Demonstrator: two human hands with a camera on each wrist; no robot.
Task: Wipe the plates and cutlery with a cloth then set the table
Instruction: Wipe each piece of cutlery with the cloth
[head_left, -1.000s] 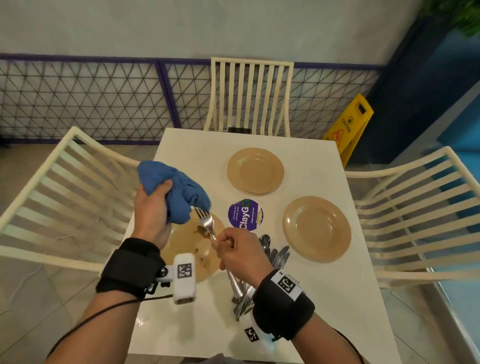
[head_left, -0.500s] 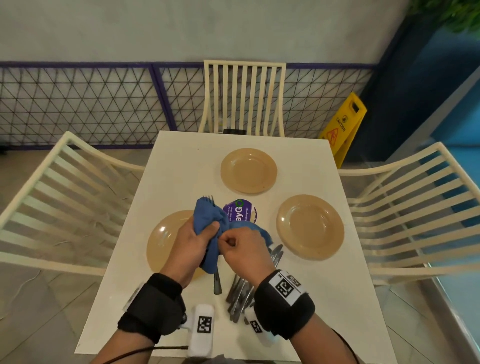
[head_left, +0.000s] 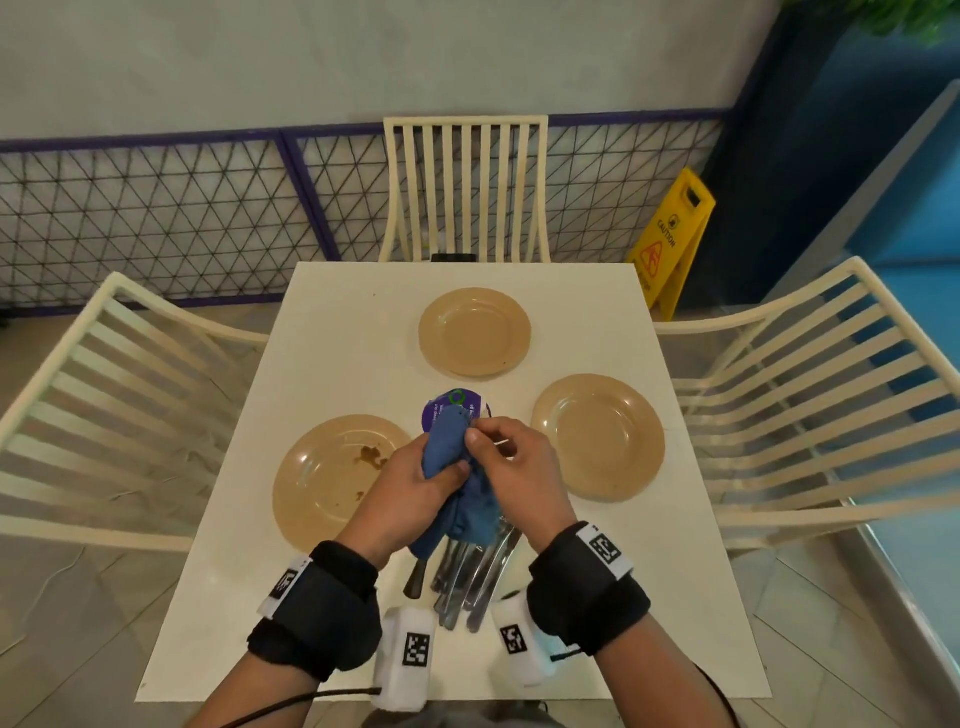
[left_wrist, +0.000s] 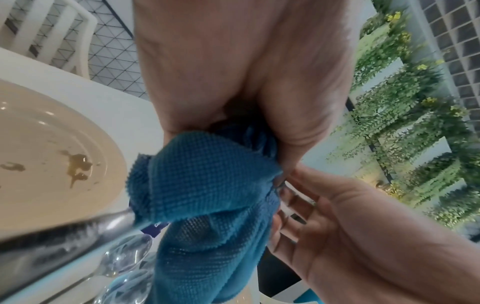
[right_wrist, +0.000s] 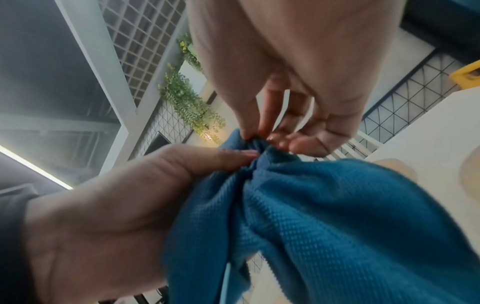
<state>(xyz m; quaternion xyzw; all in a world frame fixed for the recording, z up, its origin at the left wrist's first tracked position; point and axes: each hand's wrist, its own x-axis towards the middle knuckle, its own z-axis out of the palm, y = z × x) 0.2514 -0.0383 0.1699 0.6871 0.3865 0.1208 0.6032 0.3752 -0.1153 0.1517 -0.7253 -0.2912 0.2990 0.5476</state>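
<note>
My left hand (head_left: 434, 475) grips a blue cloth (head_left: 451, 441) bunched round a fork over the white table (head_left: 337, 322). The fork's handle (head_left: 415, 578) sticks out below that hand and runs across the lower left of the left wrist view (left_wrist: 64, 236). My right hand (head_left: 480, 434) pinches the fork's top end where it leaves the cloth (right_wrist: 337, 205); a sliver of metal shows between its fingers. A tan plate (head_left: 311, 499) with brown stains lies left of my hands. Two more tan plates, one far (head_left: 474, 332) and one right (head_left: 597, 436), look unstained.
A pile of cutlery (head_left: 467, 582) lies under my hands near the front edge, with spoons (left_wrist: 124, 257) among it. A purple round sticker (head_left: 462, 402) marks the table's middle. Cream slatted chairs stand at the left (head_left: 104, 389), far (head_left: 465, 187) and right (head_left: 810, 389) sides. A yellow caution sign (head_left: 670, 244) stands beyond.
My left hand brought the cloth from over the stained plate onto the fork and wrapped it. My right hand shifted from the fork's handle to its top end.
</note>
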